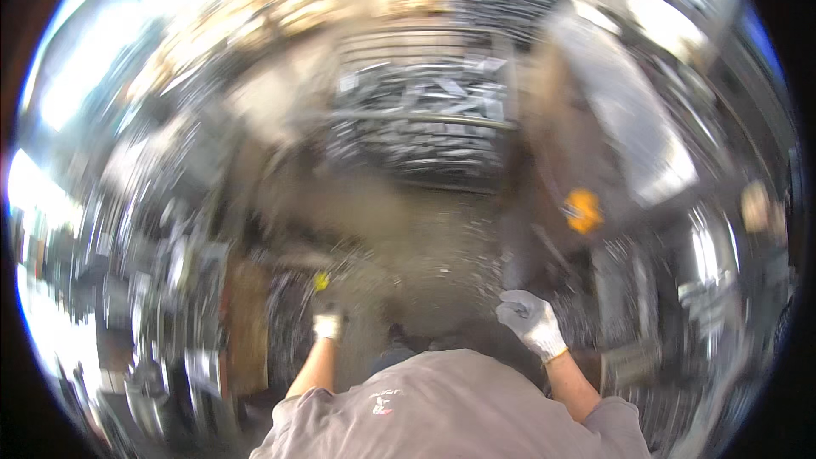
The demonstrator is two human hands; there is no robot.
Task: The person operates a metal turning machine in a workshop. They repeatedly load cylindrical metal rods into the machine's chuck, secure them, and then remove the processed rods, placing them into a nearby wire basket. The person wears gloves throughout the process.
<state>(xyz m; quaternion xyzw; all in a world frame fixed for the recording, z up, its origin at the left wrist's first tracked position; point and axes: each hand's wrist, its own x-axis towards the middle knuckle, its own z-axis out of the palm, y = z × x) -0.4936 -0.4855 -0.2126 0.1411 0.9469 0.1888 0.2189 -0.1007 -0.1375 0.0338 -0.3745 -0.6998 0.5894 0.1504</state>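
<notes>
My left hand [327, 325] hangs low at my left side in a white glove with a dark finger part. Its fingers are smeared by motion. Just beyond it is a small bright yellow thing [321, 280], too blurred to name; whether the hand touches it I cannot tell. Out to the right, my right hand [530, 323] wears a white glove with grey fingers. Those fingers are loosely bent and apart, and nothing shows in them.
Ahead stands a metal cage bin [425, 117] filled with dark metal pieces. A long grey sheet-like surface [625, 106] slants at the right, near an orange-yellow object [582, 211]. A brown board [247, 323] stands at the left. Small scraps lie on the floor [425, 246].
</notes>
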